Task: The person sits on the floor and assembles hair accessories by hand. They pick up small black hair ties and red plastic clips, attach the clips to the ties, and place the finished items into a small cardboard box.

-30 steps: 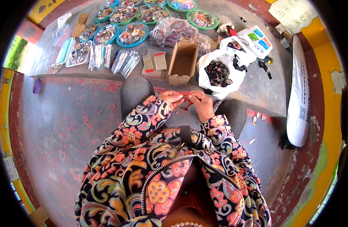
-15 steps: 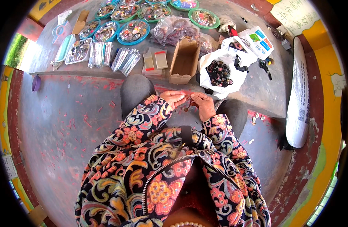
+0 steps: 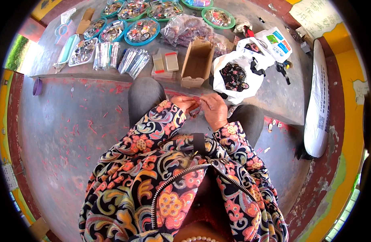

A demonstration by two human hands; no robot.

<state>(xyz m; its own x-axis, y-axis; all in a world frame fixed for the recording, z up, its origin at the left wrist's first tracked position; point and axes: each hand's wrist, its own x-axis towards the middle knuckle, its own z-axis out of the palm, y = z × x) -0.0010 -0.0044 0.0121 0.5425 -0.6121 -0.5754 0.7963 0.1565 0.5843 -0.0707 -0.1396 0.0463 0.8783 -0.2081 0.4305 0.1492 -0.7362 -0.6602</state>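
Above my lap, my left hand (image 3: 184,103) and my right hand (image 3: 215,111) meet with fingertips pinched close together. Between them is something small, with a thin dark, looped piece (image 3: 194,114) hanging below the fingers; its kind is too small to make out. Just beyond my right hand, on the raised concrete ledge, an opened white plastic bag (image 3: 242,94) holds a heap of black hair ties (image 3: 233,76). Straight ahead of the hands an open cardboard box (image 3: 192,82) stands close to the ledge's edge.
Left of the box lie flat clear cases (image 3: 172,61) and bundles of clear-wrapped pens (image 3: 134,62). Behind are round baskets of small packaged goods (image 3: 142,32) and bulging clear bags (image 3: 187,30). A long white sack (image 3: 317,105) leans at the right; a purple bucket (image 3: 37,87) is far left.
My right hand has turned, its back now more upward, with its fingers drawn nearer the left fingertips. The left hand stays almost in place, and the dangling dark piece has shifted slightly.
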